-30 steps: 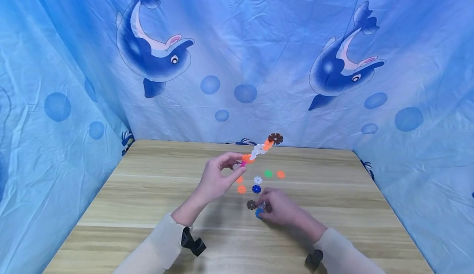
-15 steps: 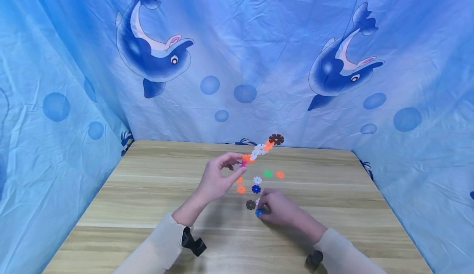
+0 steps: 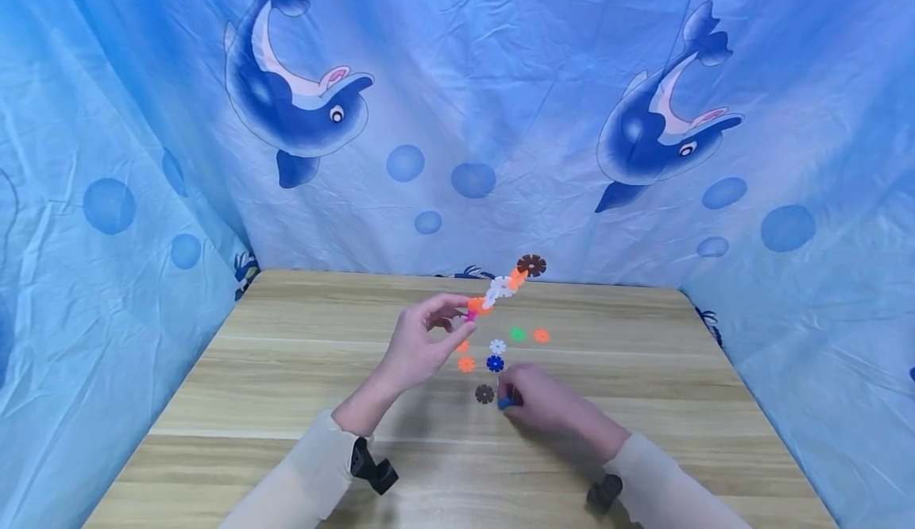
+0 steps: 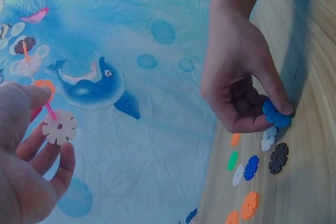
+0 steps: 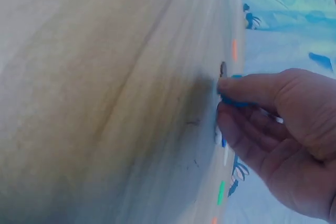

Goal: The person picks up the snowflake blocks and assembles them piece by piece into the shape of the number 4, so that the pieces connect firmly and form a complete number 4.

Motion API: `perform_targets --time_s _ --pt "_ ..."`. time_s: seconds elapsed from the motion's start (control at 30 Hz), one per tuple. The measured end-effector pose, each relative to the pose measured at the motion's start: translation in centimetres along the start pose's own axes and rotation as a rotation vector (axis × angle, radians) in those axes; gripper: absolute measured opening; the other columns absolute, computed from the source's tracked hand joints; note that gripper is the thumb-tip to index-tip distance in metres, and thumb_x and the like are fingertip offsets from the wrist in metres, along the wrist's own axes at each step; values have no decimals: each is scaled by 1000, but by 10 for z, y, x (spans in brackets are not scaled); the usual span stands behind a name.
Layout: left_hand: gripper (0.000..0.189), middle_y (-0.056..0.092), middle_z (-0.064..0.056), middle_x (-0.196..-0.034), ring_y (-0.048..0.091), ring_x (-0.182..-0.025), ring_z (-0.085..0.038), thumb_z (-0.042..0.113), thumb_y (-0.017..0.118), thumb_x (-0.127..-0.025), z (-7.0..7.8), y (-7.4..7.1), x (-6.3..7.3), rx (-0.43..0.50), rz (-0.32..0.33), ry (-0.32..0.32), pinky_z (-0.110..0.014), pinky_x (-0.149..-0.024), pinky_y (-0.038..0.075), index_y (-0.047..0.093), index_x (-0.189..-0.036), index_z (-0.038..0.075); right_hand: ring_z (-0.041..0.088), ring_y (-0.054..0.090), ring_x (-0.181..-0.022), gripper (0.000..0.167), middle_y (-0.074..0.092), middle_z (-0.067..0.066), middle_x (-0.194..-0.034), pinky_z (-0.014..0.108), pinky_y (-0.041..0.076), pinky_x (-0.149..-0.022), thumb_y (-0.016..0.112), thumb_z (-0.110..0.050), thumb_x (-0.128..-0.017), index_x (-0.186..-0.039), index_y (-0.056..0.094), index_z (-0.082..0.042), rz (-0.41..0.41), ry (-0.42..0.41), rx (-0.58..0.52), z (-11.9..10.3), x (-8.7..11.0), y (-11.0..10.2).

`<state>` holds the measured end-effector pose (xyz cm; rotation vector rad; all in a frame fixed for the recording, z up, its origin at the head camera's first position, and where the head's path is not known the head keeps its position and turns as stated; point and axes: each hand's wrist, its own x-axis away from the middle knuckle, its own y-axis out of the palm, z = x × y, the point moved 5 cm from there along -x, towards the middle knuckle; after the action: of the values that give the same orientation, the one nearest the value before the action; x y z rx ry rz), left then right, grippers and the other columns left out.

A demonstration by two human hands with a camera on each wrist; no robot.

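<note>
My left hand point(image 3: 422, 346) holds a chain of notched snowflake discs above the table, thumb and fingers pinching its near end. The chain runs from a white disc point(image 4: 60, 127) through a pink disc point(image 3: 470, 317), an orange disc point(image 3: 480, 306) and further pale and orange ones to a brown disc point(image 3: 531, 265) at the far tip. Low over the table, my right hand point(image 3: 543, 399) pinches a light blue snowflake disc point(image 4: 276, 114) between thumb and curled fingers. In the left wrist view a pale disc point(image 4: 269, 138) lies right below that blue one.
Loose discs lie on the wooden table point(image 3: 286, 386): dark brown point(image 3: 484, 394), dark blue point(image 3: 495, 363), white point(image 3: 497, 346), green point(image 3: 517, 334) and several orange, one point(image 3: 466, 364) beneath the left hand. A blue dolphin-print curtain point(image 3: 500, 116) surrounds the table's back and sides.
The light blue disc, earlier lying under my right fingertips, is now tilted up in their pinch and slightly farther from me. My left hand and the chain stay almost still.
</note>
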<state>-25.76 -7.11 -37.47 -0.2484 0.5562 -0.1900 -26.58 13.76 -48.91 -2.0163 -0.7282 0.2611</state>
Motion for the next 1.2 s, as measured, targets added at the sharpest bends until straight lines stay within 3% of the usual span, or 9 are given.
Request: perform_targets --time_s 0.1,0.33,0.47,0.63,0.93,1.07,1.2 --pt "28 81 -10 -109 77 -94 -28 9 77 -97 1 0 -1 11 1 -13 -28 -83 64 73 -125 7 6 64 -82 11 73 -3 -95 21 60 -74 77 -6 -94 -100 77 -16 116 -74 -61 -5 1 -16" --pt "27 77 -16 -114 78 -99 -23 9 73 -101 1 -1 0 95 1 -26 -28 -88 66 69 -127 3 13 79 -85 19 81 6 -98 23 66 -79 79 5 -90 -105 77 -7 606 -417 -129 -40 15 -65" --pt "27 77 -15 -117 78 -102 -22 11 71 -102 1 1 -1 117 0 -24 -27 -91 65 68 -128 5 24 82 -89 24 82 12 -102 23 66 -82 78 12 -87 -103 77 -6 761 -543 -178 -58 22 -81" --pt "26 78 -15 -113 78 -101 -32 10 72 -102 1 5 -1 114 -16 -5 -27 -88 66 69 -127 6 29 82 -91 26 83 15 -101 21 64 -84 80 15 -84 -100 80 -5 836 -593 -194 -69 24 -88" --pt "24 80 -15 -114 79 -95 -23 1 77 -96 3 8 0 27 -39 50 -34 -86 68 76 -119 2 29 81 -92 24 83 12 -100 18 62 -91 86 9 -81 -97 84 -8 901 -567 -93 -74 25 -91" --pt "23 82 -11 -110 79 -94 -22 1 79 -94 4 6 0 25 -25 34 -36 -86 68 79 -116 6 26 81 -89 24 82 9 -97 16 61 -91 88 9 -78 -95 85 -8 899 -556 -45 -75 26 -93" --pt "18 83 -9 -107 81 -93 -19 7 81 -94 3 6 1 20 -8 -3 -32 -86 67 82 -112 8 26 80 -83 29 82 10 -92 19 64 -85 89 14 -72 -92 85 -7 904 -613 2 -78 28 -95"
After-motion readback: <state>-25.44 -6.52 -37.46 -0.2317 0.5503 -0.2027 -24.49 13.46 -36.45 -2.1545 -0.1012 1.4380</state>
